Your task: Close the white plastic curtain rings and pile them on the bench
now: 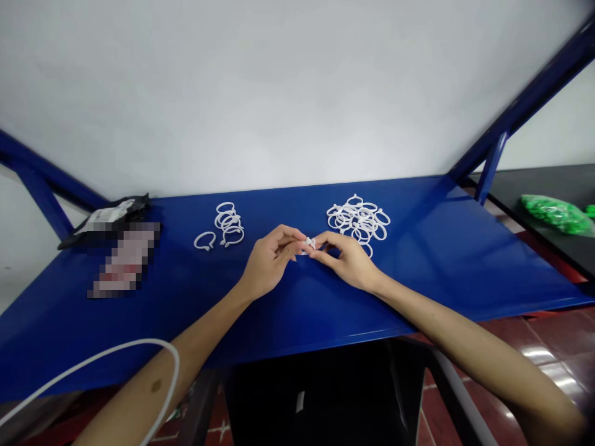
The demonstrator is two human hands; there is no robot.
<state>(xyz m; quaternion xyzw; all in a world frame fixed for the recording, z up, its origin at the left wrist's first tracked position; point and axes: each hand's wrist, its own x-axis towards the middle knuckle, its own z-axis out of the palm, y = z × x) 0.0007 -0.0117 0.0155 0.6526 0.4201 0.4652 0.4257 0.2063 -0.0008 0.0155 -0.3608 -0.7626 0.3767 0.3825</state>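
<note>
Between the fingertips of both hands is a small white plastic ring [310, 242], mostly covered by the fingers. My left hand [273, 257] pinches its left side, and my right hand [346, 259] pinches its right side. Just behind and beyond my right hand lies a heap of white rings [357, 218] with small knobs at their ends. To the left of my left hand, a smaller group of similar rings [229, 223] rests on the blue table [320, 316]. One single ring [204, 240] lies a little apart from that group.
On the table's left are a black plastic package [116, 214] and a blurred-out flat item [125, 260]. A white cable [139, 342] loops across my left forearm. Blue frame bars [493, 161] rise at both sides. A bag of green pieces [558, 214] sits on a dark surface at right.
</note>
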